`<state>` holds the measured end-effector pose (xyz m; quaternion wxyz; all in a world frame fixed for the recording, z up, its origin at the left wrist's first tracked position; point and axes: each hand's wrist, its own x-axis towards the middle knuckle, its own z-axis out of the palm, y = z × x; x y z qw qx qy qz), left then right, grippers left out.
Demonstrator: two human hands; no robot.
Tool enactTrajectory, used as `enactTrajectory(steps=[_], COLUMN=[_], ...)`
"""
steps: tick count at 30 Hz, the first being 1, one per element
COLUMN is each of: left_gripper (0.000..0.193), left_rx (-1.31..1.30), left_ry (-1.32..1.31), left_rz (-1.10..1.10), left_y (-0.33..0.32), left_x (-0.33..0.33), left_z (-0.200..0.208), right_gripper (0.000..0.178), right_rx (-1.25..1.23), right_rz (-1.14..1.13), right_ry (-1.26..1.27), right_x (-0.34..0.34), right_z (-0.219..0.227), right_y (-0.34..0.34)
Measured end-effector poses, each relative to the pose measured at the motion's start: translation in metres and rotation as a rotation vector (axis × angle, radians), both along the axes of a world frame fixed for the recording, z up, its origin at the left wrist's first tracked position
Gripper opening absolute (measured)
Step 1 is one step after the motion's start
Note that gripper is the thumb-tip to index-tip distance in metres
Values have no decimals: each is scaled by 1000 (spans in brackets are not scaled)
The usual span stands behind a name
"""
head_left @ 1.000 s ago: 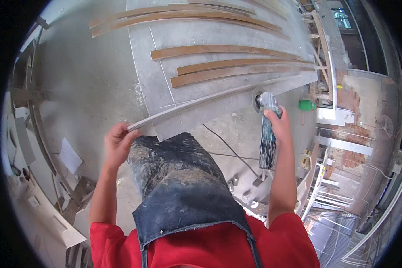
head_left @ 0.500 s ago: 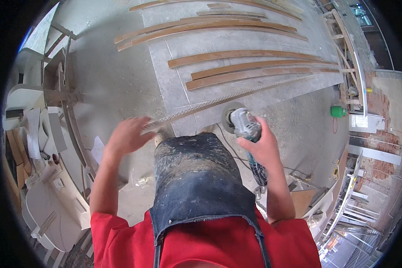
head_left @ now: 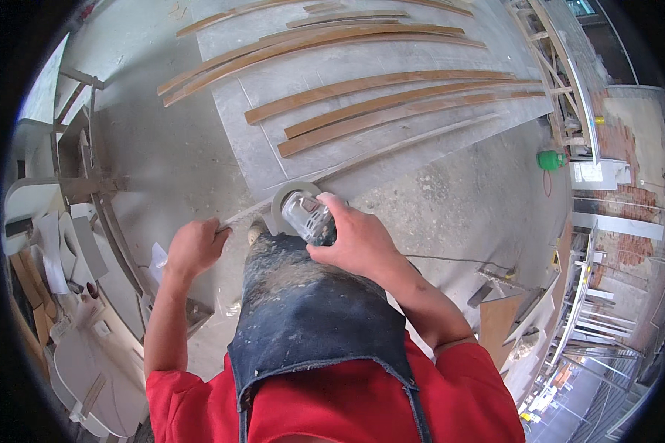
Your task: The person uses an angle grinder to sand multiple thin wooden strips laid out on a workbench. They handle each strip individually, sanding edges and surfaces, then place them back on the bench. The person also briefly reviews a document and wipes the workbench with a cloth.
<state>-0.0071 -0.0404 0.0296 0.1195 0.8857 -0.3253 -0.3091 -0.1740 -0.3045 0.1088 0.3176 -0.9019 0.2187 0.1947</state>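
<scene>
Strip (head_left: 391,153) lay aslant along the near edge of the grey panel (head_left: 258,151), its near end pinched in the left hand (head_left: 197,249), while the right hand (head_left: 358,240) was wrapped round the grinder (head_left: 308,214); I couldn't tell whether the disc (head_left: 281,199) touched the strip. Long and thin, it looked light, stiff and probably brittle, best pinched at that end; the grinder seemed heavy, wanting a full grip behind the disc.

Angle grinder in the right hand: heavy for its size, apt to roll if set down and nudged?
The angle grinder is probably heavy for its size, given its bulky housing. It may rock more than roll: the housing looks rounded, but the wide disc sticks out past it.
</scene>
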Motion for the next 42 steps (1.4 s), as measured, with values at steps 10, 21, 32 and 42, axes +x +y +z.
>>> enactTrajectory(steps=[10, 21, 32, 42], left_gripper=[31, 31, 29, 24], left_rx=[38, 35, -59, 1], left_ry=[-33, -149, -247, -275], left_rz=[-9, -51, -59, -64], left_y=[0, 17, 27, 43], left_x=[3, 3, 0, -2], left_z=[0, -25, -34, -45], right_gripper=[79, 81, 81, 86], right_rx=[-226, -282, -363, -361], right_rz=[-326, -608, -776, -989], right_ry=[35, 29, -71, -193], right_x=[-28, -55, -77, -123], right_z=[11, 12, -3, -42], right_y=[-110, -246, -392, -520])
